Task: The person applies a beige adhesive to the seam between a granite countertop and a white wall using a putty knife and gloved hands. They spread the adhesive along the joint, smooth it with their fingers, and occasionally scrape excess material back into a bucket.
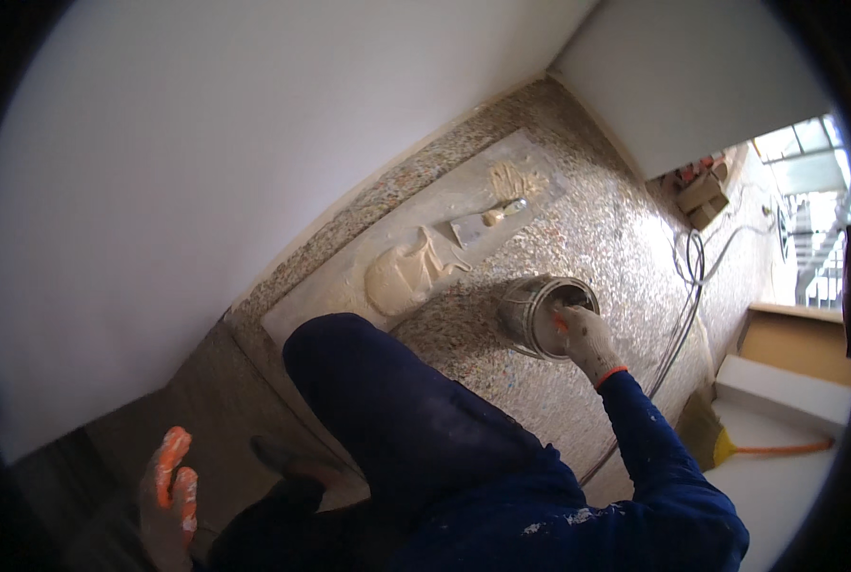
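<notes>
My right hand (pixel 589 341), in a pale work glove with an orange cuff, is at the mouth of a round metal can (pixel 521 315). Its fingers curl down inside the rim; what they grip is hidden. At the lower left my left hand (pixel 170 500) is held out with orange-coated, white-smeared fingers apart and nothing in them. Beyond my knee, a long flat board (pixel 335 276) lies on the floor along the wall. On it are a mound of beige paste (pixel 402 278) and a putty knife (pixel 483 222) with paste on it.
A white wall (pixel 206 172) runs along the left, and another wall (pixel 692 86) meets it at the far corner. Dark cables (pixel 688 296) trail over the speckled floor (pixel 626 238). To the right are a broom (pixel 707 434) and, farther off, a cardboard box (pixel 704 200).
</notes>
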{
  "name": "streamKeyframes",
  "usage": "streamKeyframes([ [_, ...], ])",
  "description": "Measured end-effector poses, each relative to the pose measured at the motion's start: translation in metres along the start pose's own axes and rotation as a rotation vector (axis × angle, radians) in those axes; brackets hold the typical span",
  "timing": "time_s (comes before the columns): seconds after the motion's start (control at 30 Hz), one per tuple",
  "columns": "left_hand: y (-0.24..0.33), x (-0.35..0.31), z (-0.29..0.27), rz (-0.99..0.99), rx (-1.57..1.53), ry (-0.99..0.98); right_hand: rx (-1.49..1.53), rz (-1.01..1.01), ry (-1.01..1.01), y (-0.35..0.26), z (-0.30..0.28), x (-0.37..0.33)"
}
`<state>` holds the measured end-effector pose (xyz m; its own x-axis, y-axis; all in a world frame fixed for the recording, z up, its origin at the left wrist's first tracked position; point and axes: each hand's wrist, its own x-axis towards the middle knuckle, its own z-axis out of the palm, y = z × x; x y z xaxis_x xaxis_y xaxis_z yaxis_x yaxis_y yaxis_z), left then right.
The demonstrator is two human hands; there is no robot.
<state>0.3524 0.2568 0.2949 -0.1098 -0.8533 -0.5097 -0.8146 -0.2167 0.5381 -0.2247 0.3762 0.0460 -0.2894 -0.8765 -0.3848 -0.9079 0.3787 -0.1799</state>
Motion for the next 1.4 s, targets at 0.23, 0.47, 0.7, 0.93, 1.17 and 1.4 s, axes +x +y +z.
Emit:
streamKeyframes([
  [0.23, 0.011, -0.011, 0.007, -0.429, -0.418, -0.062, -0.033, -0.269, 0.186, 0.012, 0.003, 0.010],
  [0.47, -0.008, -0.019, 0.011, -0.636, -0.398, 0.115, -0.008, -0.180, -0.036, 0.016, 0.006, 0.026],
  [0.7, -0.040, -0.022, 0.006, -0.623, -0.382, -0.053, 0.031, -0.336, -0.076, -0.061, -0.064, 0.048],
  [0.93, -0.070, -0.029, 0.009, -0.391, 0.151, 0.004, -0.223, -0.720, -0.141, -0.147, 0.055, 0.194],
  [1.17, -0.090, -0.044, 0.016, -0.321, 0.230, 0.028, -0.474, -0.864, -0.125, -0.134, 0.124, 0.235],
  [1.4, -0.097, -0.058, 0.016, -0.395, 0.169, 0.040, -0.239, -0.884, -0.079, -0.127, 0.137, 0.243],
])
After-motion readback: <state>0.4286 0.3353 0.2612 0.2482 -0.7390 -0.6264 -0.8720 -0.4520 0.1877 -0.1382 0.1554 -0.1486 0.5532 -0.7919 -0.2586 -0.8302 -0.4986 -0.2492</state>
